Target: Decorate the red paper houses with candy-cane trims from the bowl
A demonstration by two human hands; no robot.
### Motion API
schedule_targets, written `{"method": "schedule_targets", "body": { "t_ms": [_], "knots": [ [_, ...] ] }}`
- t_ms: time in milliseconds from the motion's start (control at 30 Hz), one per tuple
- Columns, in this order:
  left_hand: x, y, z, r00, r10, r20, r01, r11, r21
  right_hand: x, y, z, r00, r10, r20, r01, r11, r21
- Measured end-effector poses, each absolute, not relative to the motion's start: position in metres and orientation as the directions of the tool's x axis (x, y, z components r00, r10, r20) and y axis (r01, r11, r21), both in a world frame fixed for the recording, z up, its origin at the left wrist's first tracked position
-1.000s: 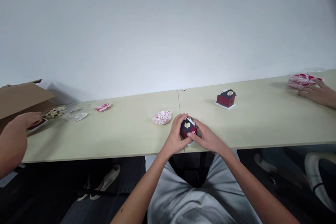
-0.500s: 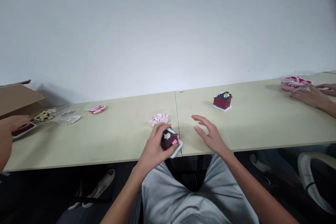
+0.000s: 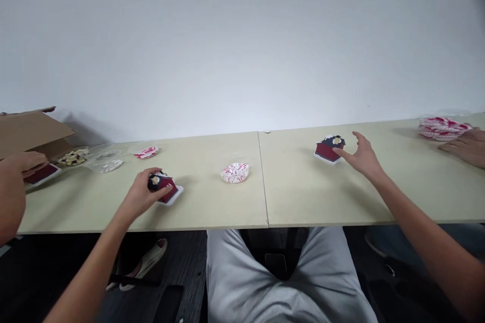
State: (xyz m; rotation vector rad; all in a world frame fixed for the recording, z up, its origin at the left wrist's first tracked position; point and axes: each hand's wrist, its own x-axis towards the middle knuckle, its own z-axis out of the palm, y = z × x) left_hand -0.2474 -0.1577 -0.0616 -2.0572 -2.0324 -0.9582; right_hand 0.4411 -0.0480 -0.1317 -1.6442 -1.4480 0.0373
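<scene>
Your left hand (image 3: 140, 197) grips one red-and-navy model house (image 3: 163, 187); right hand (image 3: 364, 157) open, fingers spread, just beside second house (image 3: 328, 150); one striped paper liner (image 3: 235, 172) between.

- Landmark: a paper cupcake liner (image 3: 235, 172), on the table (image 3: 212, 212) near the seam between its two tops.
- Left of the liner: a model house (image 3: 163, 187), in the person's left hand (image 3: 142, 194), above the tabletop's front part.
- Right of the liner: a second model house (image 3: 328, 149), on the table, with the person's right hand (image 3: 364, 157) just beside it.
- Farther right: a stack of liners (image 3: 442, 128), a co-worker's hand (image 3: 464, 147) touching it.
- Farther left, behind the first house: a clear plastic tray (image 3: 104, 159).
- Farthest left: a cardboard box (image 3: 26, 131), with another co-worker's hand (image 3: 20, 167) before it, on a flat card (image 3: 41, 174).
</scene>
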Motion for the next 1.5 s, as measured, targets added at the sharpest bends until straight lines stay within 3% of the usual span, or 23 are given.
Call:
{"method": "schedule_targets", "body": {
  "t_ms": [133,233,400,500,633,733,800,933,1033,1200,1333,1400,1500],
  "knots": [
    [-0.306,-0.133,-0.032,-0.235,0.890,0.392,0.916,0.068,0.394,0.443,-0.033,-0.131,0.205,0.890,0.407,0.779,0.104,-0.619],
    [-0.332,-0.127,-0.015,-0.383,0.779,0.497,0.897,0.185,0.401,0.437,-0.032,-0.131,0.149,0.913,0.379,0.776,0.130,-0.617],
    [-0.308,-0.134,-0.011,-0.307,0.533,0.788,0.946,0.084,0.312,0.422,-0.040,-0.131,0.093,0.886,0.455,0.810,0.199,-0.552],
    [-0.254,-0.135,-0.014,-0.217,0.580,0.785,0.947,-0.070,0.313,0.410,-0.048,-0.130,0.032,0.870,0.491,0.843,0.241,-0.482],
    [-0.162,-0.131,-0.017,0.015,0.765,0.644,0.884,-0.311,0.349,0.388,-0.059,-0.128,0.000,0.845,0.535,0.848,0.284,-0.448],
    [-0.099,-0.122,-0.020,0.340,0.828,0.445,0.806,-0.501,0.316,0.373,-0.064,-0.129,0.044,0.818,0.574,0.799,0.316,-0.511],
    [-0.067,-0.109,-0.024,0.454,0.846,0.278,0.816,-0.521,0.252,0.364,-0.067,-0.131,0.100,0.814,0.572,0.746,0.319,-0.584],
    [-0.033,-0.068,-0.035,0.379,0.922,-0.075,0.923,-0.372,0.096,0.352,-0.077,-0.133,0.110,0.869,0.483,0.643,0.308,-0.701],
    [-0.027,-0.042,-0.044,0.316,0.939,-0.137,0.949,-0.310,0.059,0.350,-0.084,-0.134,0.070,0.885,0.461,0.601,0.332,-0.727],
    [-0.032,-0.032,-0.045,0.313,0.944,-0.106,0.950,-0.308,0.061,0.356,-0.094,-0.133,0.042,0.886,0.462,0.577,0.356,-0.735],
    [-0.027,-0.049,-0.035,0.342,0.939,0.023,0.933,-0.343,0.106,0.353,-0.106,-0.127,0.027,0.884,0.466,0.596,0.360,-0.718],
    [-0.014,-0.067,-0.035,0.406,0.901,0.154,0.876,-0.432,0.217,0.346,-0.112,-0.127,0.018,0.876,0.483,0.606,0.375,-0.702],
    [0.015,-0.102,-0.049,0.481,0.804,0.350,0.631,-0.594,0.499,0.333,-0.121,-0.130,0.022,0.841,0.540,0.618,0.413,-0.669]
  ]
}}
